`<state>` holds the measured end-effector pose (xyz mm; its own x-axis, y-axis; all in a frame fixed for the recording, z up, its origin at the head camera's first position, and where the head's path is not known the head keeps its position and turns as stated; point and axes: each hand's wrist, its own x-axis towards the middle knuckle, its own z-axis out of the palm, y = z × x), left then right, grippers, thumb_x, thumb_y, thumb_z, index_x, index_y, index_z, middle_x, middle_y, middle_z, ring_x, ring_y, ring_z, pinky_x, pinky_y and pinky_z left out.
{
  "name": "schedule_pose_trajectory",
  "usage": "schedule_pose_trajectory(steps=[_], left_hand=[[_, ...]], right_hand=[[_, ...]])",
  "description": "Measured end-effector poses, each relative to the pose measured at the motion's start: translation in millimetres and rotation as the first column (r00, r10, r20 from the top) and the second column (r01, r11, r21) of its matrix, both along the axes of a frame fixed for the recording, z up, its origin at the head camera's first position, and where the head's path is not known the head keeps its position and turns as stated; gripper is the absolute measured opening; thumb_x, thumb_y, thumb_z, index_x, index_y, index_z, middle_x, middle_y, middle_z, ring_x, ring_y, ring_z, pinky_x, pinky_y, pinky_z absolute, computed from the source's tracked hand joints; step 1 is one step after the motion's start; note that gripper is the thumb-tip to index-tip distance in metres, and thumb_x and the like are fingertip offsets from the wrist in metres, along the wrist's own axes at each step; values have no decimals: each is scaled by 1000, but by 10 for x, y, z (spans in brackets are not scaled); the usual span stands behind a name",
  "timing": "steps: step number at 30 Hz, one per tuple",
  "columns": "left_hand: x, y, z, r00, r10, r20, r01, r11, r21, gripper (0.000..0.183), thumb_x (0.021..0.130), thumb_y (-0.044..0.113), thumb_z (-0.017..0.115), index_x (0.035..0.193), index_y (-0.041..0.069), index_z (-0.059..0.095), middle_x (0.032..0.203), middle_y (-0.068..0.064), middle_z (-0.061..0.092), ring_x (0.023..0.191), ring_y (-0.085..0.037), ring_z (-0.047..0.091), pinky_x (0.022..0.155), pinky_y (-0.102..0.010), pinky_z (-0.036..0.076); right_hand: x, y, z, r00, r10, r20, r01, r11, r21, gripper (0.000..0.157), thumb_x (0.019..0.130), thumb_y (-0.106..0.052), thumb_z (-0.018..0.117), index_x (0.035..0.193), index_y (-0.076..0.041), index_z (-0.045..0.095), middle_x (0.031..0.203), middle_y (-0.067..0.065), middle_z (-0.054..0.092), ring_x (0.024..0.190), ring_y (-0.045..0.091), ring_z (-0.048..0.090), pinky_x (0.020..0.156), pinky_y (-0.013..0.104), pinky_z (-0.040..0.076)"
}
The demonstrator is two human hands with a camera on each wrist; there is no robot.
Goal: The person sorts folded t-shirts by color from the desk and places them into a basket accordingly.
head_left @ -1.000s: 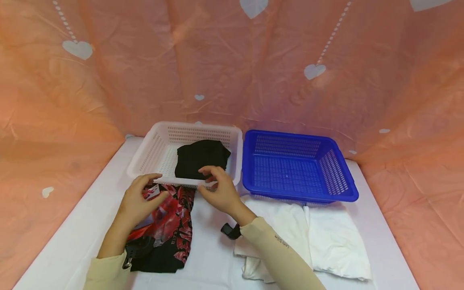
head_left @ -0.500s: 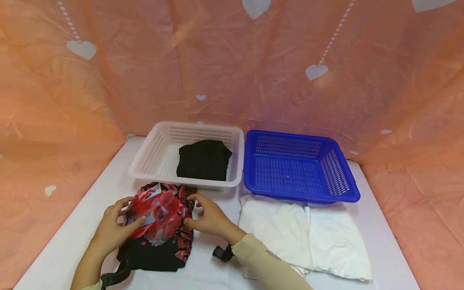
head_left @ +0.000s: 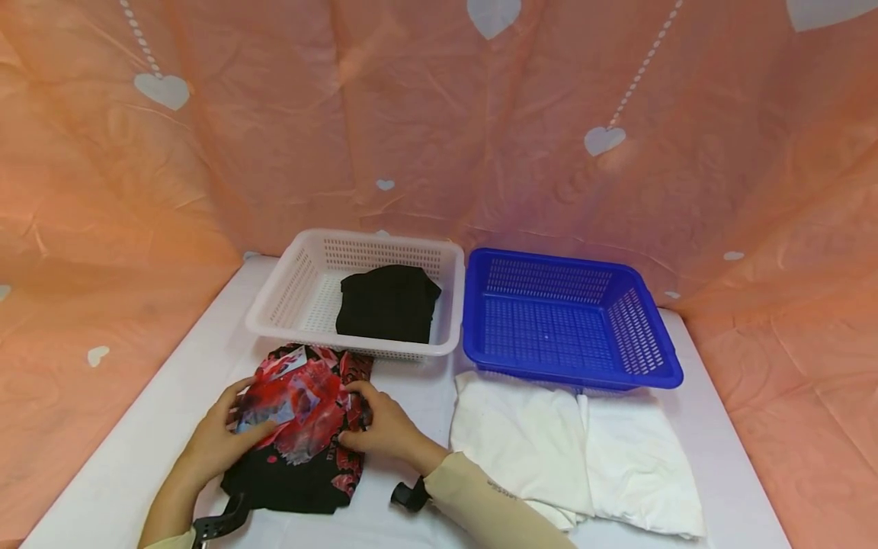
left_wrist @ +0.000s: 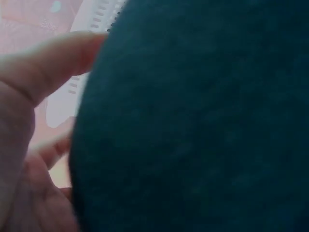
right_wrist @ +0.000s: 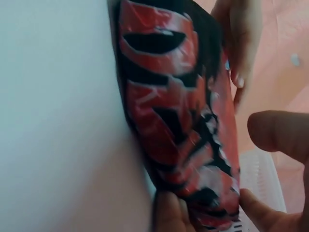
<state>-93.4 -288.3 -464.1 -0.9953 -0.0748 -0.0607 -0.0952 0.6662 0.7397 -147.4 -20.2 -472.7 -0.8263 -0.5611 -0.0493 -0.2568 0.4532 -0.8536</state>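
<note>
In the head view, a folded black shirt with a red print (head_left: 302, 404) lies on the table in front of the white basket. My left hand (head_left: 216, 438) grips its left side, thumb over the top and fingers at the edge. At the opposite side, my right hand (head_left: 387, 427) holds the right edge. Fingers (right_wrist: 169, 212) of that hand reach under the cloth in the right wrist view, while another touches the top. Dark cloth (left_wrist: 193, 121) fills most of the left wrist view. A folded black garment (head_left: 387, 305) lies inside the white basket.
The white basket (head_left: 274, 328) stands at the back left, beside a blue basket (head_left: 576, 374). Folded white garments (head_left: 521, 435) lie in front of the blue one. An orange curtain (head_left: 439, 114) with hearts surrounds the white-covered table (head_left: 398, 526).
Both hands have moved down and back from the white basket's front rim to the sides of the printed shirt. The right hand has closed in on the shirt's edge.
</note>
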Motion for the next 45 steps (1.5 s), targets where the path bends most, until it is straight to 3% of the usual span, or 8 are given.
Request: schedule_pose_trajectory(steps=[5,10,15,23,37,40,43,45], left_hand=[[-16,65,-38,999,9,52,-9,1000,9,91,81,35,75,151,10,22,141,-35,35,119,-55,45,91,-66,41],[-29,124,-81,999,13,52,-15,999,34,93,80,35,76,152,12,21,146,-32,31,122,-53,42,94,-68,37],[-11,156,-88,999,24,27,-26,997,67,91,79,32,77,150,13,24,145,-31,34,120,-50,45,92,-63,41],[-2,204,-68,999,22,30,-25,993,118,84,81,27,77,148,15,28,131,-32,47,107,-40,55,76,-38,47],[79,231,-5,999,40,6,-40,989,139,84,80,26,78,148,16,29,133,-29,46,111,-40,53,76,-38,47],[108,236,22,999,51,-12,-49,988,150,82,80,25,77,147,17,30,133,-27,47,108,-31,54,76,-34,48],[144,245,44,996,62,-64,-52,986,161,80,81,22,78,147,18,33,131,-20,51,102,-10,53,75,-26,48],[170,248,57,992,70,-106,-51,983,175,78,81,18,78,146,18,36,129,-9,53,98,2,51,75,-20,48]], right_hand=[[32,-113,-64,998,-55,41,56,998,-32,65,76,-26,76,134,-26,47,123,7,60,105,13,56,84,27,46],[41,-176,-86,993,-73,89,79,995,-66,65,76,-23,78,133,-27,48,128,7,59,110,13,57,87,26,46],[32,-191,-68,996,-54,78,57,998,-42,65,75,-22,79,132,-27,49,130,9,58,113,15,56,90,28,46],[34,-206,-86,996,-23,86,27,999,-42,61,75,-18,80,127,-28,51,125,6,60,105,10,57,84,24,46],[77,-187,11,994,72,83,-63,992,-107,59,78,-12,77,127,-27,50,126,4,60,102,4,57,83,20,46],[99,-195,54,995,84,61,-78,991,-106,58,78,-11,76,128,-28,50,126,5,60,103,4,57,83,19,47],[125,-194,111,994,100,35,-95,988,-122,58,79,-11,75,128,-26,50,123,4,62,98,1,58,80,18,47],[142,-188,159,993,117,11,-114,984,-137,57,79,-11,75,129,-25,50,119,4,64,94,-1,58,79,16,47]])
